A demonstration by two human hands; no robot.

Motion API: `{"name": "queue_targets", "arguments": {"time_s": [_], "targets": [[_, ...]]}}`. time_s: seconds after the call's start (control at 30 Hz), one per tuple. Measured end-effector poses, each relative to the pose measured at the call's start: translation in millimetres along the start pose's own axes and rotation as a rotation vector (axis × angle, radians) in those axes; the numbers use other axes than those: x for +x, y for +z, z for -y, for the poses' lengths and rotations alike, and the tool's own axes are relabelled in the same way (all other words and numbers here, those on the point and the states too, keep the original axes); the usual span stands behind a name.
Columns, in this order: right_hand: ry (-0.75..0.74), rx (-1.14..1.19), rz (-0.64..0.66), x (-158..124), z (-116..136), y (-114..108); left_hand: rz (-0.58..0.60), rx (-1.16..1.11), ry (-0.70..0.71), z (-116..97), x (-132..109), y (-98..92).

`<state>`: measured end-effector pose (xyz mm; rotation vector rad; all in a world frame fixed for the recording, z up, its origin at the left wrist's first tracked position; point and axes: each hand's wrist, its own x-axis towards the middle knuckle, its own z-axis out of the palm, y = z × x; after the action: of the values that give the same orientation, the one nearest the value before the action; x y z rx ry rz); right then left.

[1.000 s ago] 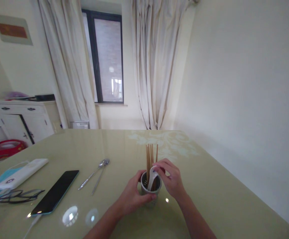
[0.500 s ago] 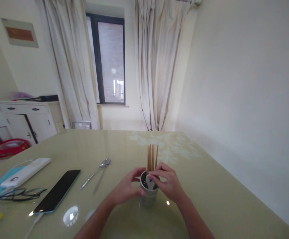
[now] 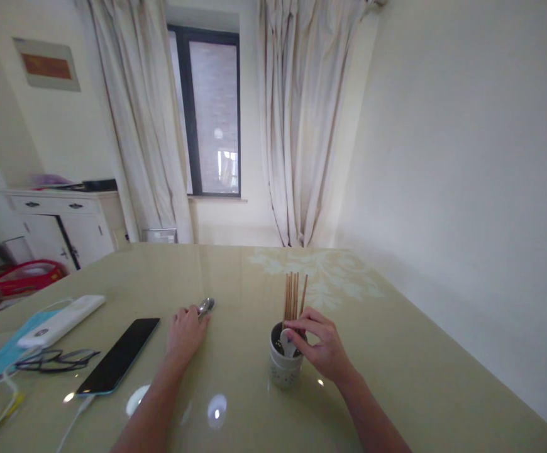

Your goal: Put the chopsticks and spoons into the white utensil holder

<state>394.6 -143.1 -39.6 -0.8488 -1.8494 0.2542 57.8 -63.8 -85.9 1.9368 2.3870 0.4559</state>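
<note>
My right hand pinches a white spoon at the mouth of a grey patterned cup. Wooden chopsticks stand upright in that cup, just behind the fingers. To the left, my left hand lies palm down over two metal spoons, its fingers curled and closed at them. Only the shiny bowls show past the fingers; the handles are hidden beneath the hand.
Left of my left arm lie a black phone with a white cable, folded glasses, a white power bank and a blue face mask. The glossy table meets a wall on the right.
My left hand has left the cup's side and moved left onto the metal spoons. My right hand stays at the cup with the white spoon. The view has shifted slightly.
</note>
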Motion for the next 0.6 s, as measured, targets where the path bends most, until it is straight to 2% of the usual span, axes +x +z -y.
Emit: {"name": "queue_targets", "arguments": {"time_s": [0.13,0.3,0.43,0.53,0.6], "targets": [[-0.001,-0.001,0.005,-0.5,0.4,0.4,0.054,-0.099,0.105,-24.9,-5.2,9.3],[0.019,0.002,0.021,-0.2,-0.1,1.4,0.112,-0.24,0.265,-60.7,-24.5,20.9],[0.016,0.002,0.016,-0.5,0.1,1.6,0.103,-0.32,0.317,-75.3,-32.7,25.0],[0.01,0.009,-0.014,-0.3,1.7,1.2,0.018,-0.377,0.314,-74.5,-31.7,22.9],[0.005,0.017,-0.071,0.1,3.2,0.3,-0.14,-0.473,0.322,-72.9,-32.0,18.3]]}}
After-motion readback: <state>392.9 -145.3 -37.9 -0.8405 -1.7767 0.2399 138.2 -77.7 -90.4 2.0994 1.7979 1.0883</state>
